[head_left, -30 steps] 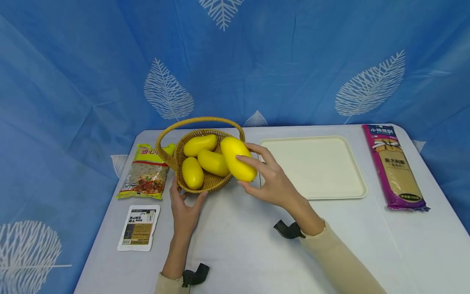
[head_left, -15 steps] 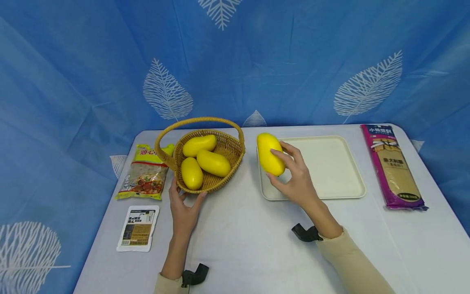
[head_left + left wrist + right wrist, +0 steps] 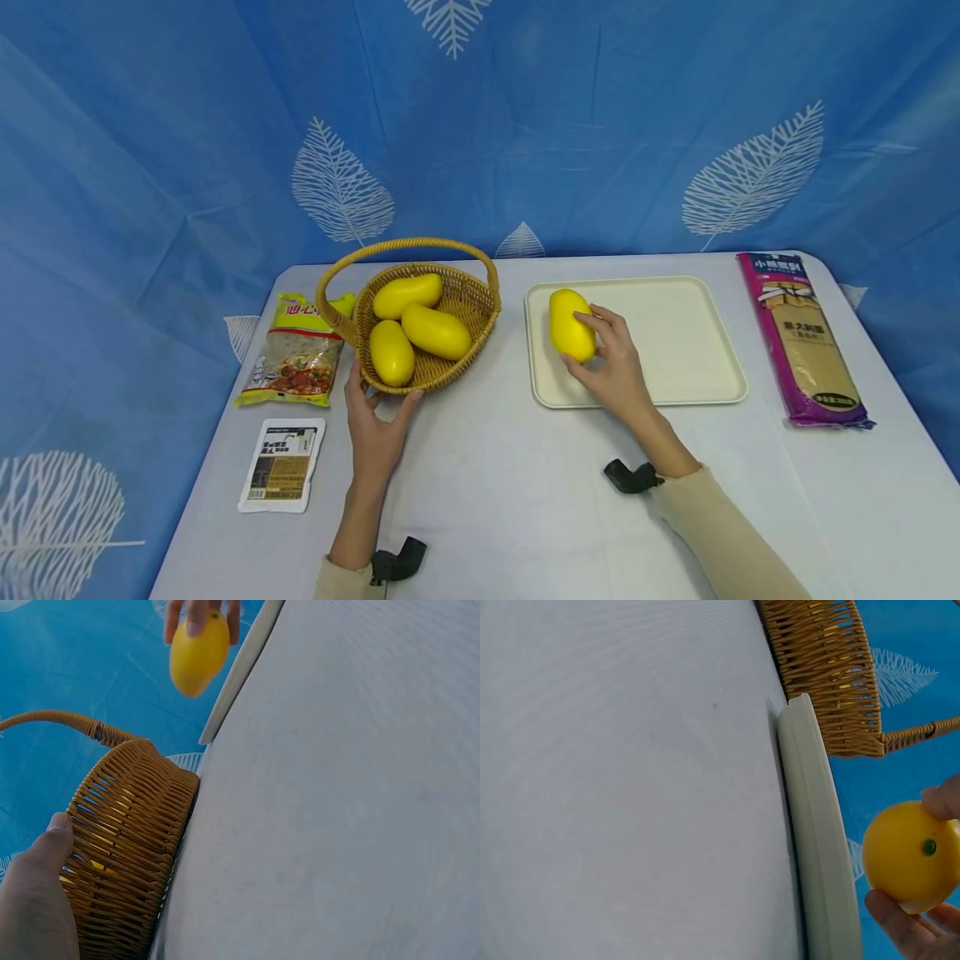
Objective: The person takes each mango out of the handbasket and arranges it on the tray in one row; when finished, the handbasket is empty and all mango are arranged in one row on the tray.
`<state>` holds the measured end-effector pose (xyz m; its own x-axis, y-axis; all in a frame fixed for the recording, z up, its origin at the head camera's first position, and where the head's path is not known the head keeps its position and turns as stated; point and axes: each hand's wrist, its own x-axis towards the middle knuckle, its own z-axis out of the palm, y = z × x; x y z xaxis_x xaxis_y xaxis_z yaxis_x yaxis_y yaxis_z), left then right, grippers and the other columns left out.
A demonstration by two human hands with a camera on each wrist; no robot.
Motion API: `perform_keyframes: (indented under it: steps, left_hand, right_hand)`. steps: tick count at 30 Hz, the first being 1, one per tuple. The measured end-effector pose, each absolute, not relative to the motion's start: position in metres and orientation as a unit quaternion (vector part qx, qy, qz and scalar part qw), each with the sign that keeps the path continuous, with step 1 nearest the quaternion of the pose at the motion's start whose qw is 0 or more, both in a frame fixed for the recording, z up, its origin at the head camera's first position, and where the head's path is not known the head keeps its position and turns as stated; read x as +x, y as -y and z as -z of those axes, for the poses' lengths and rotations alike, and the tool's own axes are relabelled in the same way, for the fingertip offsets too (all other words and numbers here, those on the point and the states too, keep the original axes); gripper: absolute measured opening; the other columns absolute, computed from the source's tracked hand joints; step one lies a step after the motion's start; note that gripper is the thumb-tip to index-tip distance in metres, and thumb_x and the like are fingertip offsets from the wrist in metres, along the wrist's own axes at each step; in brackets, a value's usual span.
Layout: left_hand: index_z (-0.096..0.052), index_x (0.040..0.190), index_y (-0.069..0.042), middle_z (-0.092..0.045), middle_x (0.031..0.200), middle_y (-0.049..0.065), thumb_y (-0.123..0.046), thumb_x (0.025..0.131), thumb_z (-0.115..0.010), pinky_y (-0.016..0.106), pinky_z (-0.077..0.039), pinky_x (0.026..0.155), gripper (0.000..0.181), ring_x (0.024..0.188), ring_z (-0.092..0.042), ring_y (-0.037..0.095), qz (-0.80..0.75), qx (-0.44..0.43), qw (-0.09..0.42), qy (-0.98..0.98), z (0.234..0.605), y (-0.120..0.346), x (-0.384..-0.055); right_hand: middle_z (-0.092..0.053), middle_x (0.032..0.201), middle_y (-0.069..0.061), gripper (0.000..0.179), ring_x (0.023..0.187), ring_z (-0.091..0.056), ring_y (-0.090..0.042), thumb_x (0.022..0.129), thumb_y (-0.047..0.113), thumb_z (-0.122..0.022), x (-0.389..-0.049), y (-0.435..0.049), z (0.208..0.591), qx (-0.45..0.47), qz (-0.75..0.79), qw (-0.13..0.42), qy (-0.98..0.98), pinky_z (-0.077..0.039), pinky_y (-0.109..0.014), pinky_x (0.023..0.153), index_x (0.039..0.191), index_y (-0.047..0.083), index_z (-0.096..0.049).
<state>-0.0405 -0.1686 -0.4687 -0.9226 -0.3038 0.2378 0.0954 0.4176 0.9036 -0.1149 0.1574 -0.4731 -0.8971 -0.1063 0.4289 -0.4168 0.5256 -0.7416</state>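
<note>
My right hand (image 3: 617, 367) grips a yellow mango (image 3: 570, 327) between thumb and fingers, over the left part of a cream tray (image 3: 675, 342). Both wrist views show this mango (image 3: 199, 656) a little above the tray rim (image 3: 817, 825); its green stem spot faces the right wrist camera. With thumb and fingers spread at the near left side, my left hand (image 3: 377, 433) holds a wicker basket (image 3: 480, 304). Its thumb (image 3: 52, 844) lies against the basket's rim in the left wrist view; its other fingers are partly hidden. Several mangoes, one of them a front mango (image 3: 392, 353), lie inside.
Left of the basket lies a yellow-topped food bag (image 3: 296, 354), with a flat white packet (image 3: 282, 465) nearer. A purple pasta pack (image 3: 806, 342) lies right of the tray. The basket's arched handle (image 3: 408, 243) stands up. Behind the table hangs a blue curtain (image 3: 570, 150).
My right hand has carried the mango from over the basket's right edge rightward to the tray, then lowered it. My left hand and the basket have stayed in place.
</note>
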Motion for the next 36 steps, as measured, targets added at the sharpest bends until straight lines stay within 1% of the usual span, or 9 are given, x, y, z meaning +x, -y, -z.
perform_keyframes:
  steps: [3, 5, 8, 13, 16, 19, 25, 28, 36]
  left_hand:
    - [-0.016, 0.154, -0.002, -0.029, 0.151, 0.023, -0.006, 0.081, -0.08, 0.053, -0.043, 0.1, 0.097, 0.135, -0.038, 0.034, 0.536, 0.066, 0.19, 0.82, 0.482, 0.174, -0.044]
    - [-0.016, 0.156, -0.007, -0.029, 0.152, 0.019, -0.009, 0.081, -0.08, 0.051, -0.044, 0.101, 0.099, 0.135, -0.038, 0.032, 0.534, 0.067, 0.19, 0.821, 0.491, 0.177, -0.046]
    - [-0.016, 0.157, -0.012, -0.03, 0.153, 0.015, -0.014, 0.082, -0.08, 0.047, -0.045, 0.101, 0.099, 0.136, -0.038, 0.028, 0.53, 0.061, 0.195, 0.823, 0.496, 0.18, -0.046]
    - [-0.016, 0.157, -0.013, -0.031, 0.152, 0.013, -0.019, 0.082, -0.08, 0.038, -0.045, 0.099, 0.099, 0.135, -0.039, 0.025, 0.525, 0.05, 0.2, 0.826, 0.497, 0.18, -0.045]
    - [-0.016, 0.157, -0.012, -0.031, 0.152, 0.013, -0.02, 0.083, -0.08, 0.035, -0.045, 0.098, 0.098, 0.135, -0.039, 0.024, 0.522, 0.051, 0.199, 0.828, 0.496, 0.18, -0.045]
    - [-0.016, 0.157, -0.012, -0.031, 0.152, 0.013, -0.02, 0.083, -0.079, 0.036, -0.045, 0.099, 0.097, 0.135, -0.039, 0.023, 0.522, 0.053, 0.198, 0.828, 0.496, 0.18, -0.045]
    - [-0.016, 0.156, -0.011, -0.031, 0.152, 0.013, -0.02, 0.082, -0.08, 0.039, -0.046, 0.098, 0.098, 0.135, -0.04, 0.024, 0.521, 0.055, 0.198, 0.828, 0.496, 0.181, -0.046]
    - [-0.017, 0.156, -0.011, -0.031, 0.152, 0.013, -0.02, 0.082, -0.081, 0.04, -0.046, 0.099, 0.098, 0.134, -0.04, 0.024, 0.521, 0.058, 0.197, 0.828, 0.496, 0.18, -0.046]
    - [-0.018, 0.156, -0.013, -0.031, 0.152, 0.014, -0.021, 0.083, -0.08, 0.048, -0.045, 0.101, 0.096, 0.135, -0.039, 0.027, 0.53, 0.06, 0.196, 0.823, 0.496, 0.18, -0.046]
  right_hand:
    - [-0.041, 0.14, -0.024, 0.062, 0.128, -0.046, -0.044, 0.074, -0.001, -0.081, -0.116, -0.158, 0.475, 0.137, -0.479, 0.144, 0.855, -0.057, -0.057, 0.079, 0.13, 0.002, -0.056]
    - [-0.041, 0.14, -0.024, 0.062, 0.129, -0.045, -0.044, 0.074, -0.002, -0.081, -0.116, -0.159, 0.477, 0.13, -0.487, 0.128, 0.854, -0.056, -0.057, 0.08, 0.131, 0.002, -0.056]
    - [-0.041, 0.14, -0.024, 0.062, 0.13, -0.044, -0.043, 0.075, -0.001, -0.081, -0.116, -0.16, 0.479, 0.121, -0.493, 0.11, 0.855, -0.057, -0.056, 0.081, 0.132, 0.002, -0.055]
    - [-0.04, 0.14, -0.023, 0.063, 0.127, -0.045, -0.041, 0.077, 0.001, -0.08, -0.116, -0.16, 0.483, 0.108, -0.498, 0.086, 0.856, -0.057, -0.055, 0.082, 0.134, 0.003, -0.054]
    - [-0.04, 0.139, -0.022, 0.064, 0.125, -0.046, -0.04, 0.077, 0.002, -0.081, -0.115, -0.161, 0.484, 0.105, -0.499, 0.083, 0.856, -0.056, -0.055, 0.084, 0.134, 0.003, -0.053]
    - [-0.042, 0.138, -0.022, 0.065, 0.122, -0.048, -0.038, 0.077, 0.005, -0.081, -0.115, -0.162, 0.484, 0.104, -0.483, 0.087, 0.865, -0.056, -0.051, 0.083, 0.135, 0.002, -0.051]
    - [-0.043, 0.136, -0.021, 0.068, 0.119, -0.05, -0.035, 0.077, 0.012, -0.082, -0.114, -0.165, 0.482, 0.097, -0.452, 0.088, 0.882, -0.052, -0.037, 0.08, 0.136, 0.003, -0.049]
    - [-0.042, 0.137, -0.021, 0.068, 0.119, -0.049, -0.034, 0.078, 0.012, -0.082, -0.114, -0.168, 0.481, 0.095, -0.443, 0.088, 0.887, -0.051, -0.036, 0.079, 0.137, 0.003, -0.048]
    - [-0.041, 0.139, -0.022, 0.069, 0.122, -0.047, -0.036, 0.078, 0.012, -0.082, -0.113, -0.173, 0.48, 0.091, -0.435, 0.09, 0.891, -0.05, -0.042, 0.079, 0.137, 0.003, -0.047]
